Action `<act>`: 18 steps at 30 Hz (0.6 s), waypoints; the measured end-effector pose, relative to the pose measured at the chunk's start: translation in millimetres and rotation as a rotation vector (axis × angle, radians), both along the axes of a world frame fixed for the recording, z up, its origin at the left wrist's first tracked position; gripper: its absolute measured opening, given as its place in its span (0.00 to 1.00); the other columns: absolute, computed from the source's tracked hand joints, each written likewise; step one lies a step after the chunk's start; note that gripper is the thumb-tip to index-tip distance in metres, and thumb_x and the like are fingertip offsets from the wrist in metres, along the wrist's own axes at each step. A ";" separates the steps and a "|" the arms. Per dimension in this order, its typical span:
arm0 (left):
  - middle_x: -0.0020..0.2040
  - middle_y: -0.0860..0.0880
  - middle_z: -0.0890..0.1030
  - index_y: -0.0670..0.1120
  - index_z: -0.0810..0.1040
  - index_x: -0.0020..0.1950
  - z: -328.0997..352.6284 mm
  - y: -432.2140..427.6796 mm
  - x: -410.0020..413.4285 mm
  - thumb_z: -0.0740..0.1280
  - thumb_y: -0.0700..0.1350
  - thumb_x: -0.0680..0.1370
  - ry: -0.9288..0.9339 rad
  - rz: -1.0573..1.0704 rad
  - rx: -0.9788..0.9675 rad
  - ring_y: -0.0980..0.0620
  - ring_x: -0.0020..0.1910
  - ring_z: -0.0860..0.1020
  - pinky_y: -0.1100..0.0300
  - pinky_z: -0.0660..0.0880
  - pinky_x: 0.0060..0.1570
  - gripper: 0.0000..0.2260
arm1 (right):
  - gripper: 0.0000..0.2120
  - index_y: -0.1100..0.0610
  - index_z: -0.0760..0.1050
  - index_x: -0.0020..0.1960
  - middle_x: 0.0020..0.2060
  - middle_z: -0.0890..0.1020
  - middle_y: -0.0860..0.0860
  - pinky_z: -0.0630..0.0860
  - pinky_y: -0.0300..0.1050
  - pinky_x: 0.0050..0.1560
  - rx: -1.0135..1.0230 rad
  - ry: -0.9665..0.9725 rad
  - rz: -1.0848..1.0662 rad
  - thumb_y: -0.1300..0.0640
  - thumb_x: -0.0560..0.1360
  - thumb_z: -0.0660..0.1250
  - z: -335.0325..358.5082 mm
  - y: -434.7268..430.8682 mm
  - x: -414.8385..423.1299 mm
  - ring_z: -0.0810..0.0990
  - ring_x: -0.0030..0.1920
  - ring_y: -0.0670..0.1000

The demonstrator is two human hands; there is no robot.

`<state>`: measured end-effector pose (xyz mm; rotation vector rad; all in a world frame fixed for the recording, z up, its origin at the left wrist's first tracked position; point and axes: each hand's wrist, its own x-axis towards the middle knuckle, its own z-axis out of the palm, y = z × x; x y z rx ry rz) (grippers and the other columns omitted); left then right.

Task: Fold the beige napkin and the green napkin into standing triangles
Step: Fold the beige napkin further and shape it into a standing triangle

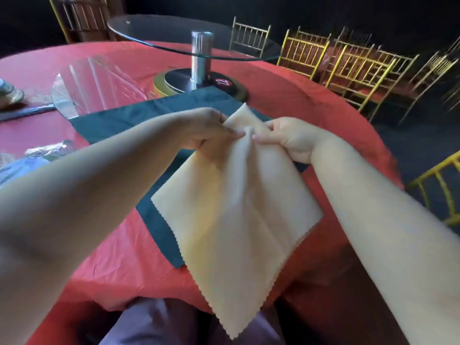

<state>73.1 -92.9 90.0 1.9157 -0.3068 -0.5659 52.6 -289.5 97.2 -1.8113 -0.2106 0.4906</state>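
The left forearm point(82, 195) and right forearm point(388, 225) are bare along all their visible length; the left hand point(206, 128) and right hand point(291, 138) are likewise uncovered; over the lap lies dull purple cloth point(154, 324), smooth, with soft creases.

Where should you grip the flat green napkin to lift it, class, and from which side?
Pinch its near corner, coming from the left: the green napkin lies flat, and that corner pokes out clear of the held beige napkin.
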 end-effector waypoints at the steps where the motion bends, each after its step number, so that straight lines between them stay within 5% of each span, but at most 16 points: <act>1: 0.51 0.39 0.82 0.42 0.80 0.51 -22.8 -0.6 5.9 0.72 0.48 0.72 0.001 0.043 0.061 0.44 0.43 0.82 0.45 0.78 0.50 0.13 | 0.05 0.61 0.77 0.48 0.36 0.84 0.51 0.80 0.39 0.41 -0.031 0.050 -0.002 0.64 0.75 0.64 -17.3 -0.9 7.9 0.82 0.35 0.46; 5: 0.47 0.46 0.84 0.49 0.82 0.45 -73.1 -5.2 20.2 0.75 0.56 0.66 0.057 0.118 0.202 0.46 0.45 0.82 0.44 0.78 0.50 0.13 | 0.07 0.63 0.77 0.51 0.41 0.82 0.56 0.77 0.44 0.42 -0.268 0.072 -0.076 0.62 0.74 0.68 -70.0 3.0 23.9 0.81 0.36 0.50; 11: 0.40 0.51 0.80 0.50 0.80 0.45 -84.3 -11.1 26.6 0.71 0.58 0.69 -0.052 0.116 0.350 0.48 0.40 0.79 0.56 0.77 0.41 0.13 | 0.13 0.60 0.80 0.47 0.43 0.84 0.56 0.79 0.50 0.47 -0.474 0.013 -0.165 0.51 0.68 0.73 -81.1 -10.0 18.4 0.82 0.40 0.52; 14: 0.42 0.49 0.80 0.48 0.79 0.49 -93.8 -10.6 20.3 0.72 0.56 0.69 -0.049 0.183 0.360 0.48 0.41 0.80 0.58 0.75 0.38 0.15 | 0.08 0.56 0.80 0.43 0.36 0.83 0.51 0.78 0.41 0.37 -0.459 0.023 -0.278 0.54 0.68 0.74 -88.6 -29.7 -0.8 0.81 0.33 0.47; 18: 0.36 0.49 0.76 0.46 0.78 0.48 -97.9 -10.8 13.2 0.66 0.56 0.73 -0.094 0.195 0.370 0.50 0.29 0.73 0.64 0.66 0.27 0.14 | 0.07 0.60 0.78 0.45 0.37 0.83 0.55 0.78 0.38 0.32 -0.302 0.045 -0.406 0.61 0.68 0.74 -97.7 -35.3 -21.3 0.80 0.29 0.47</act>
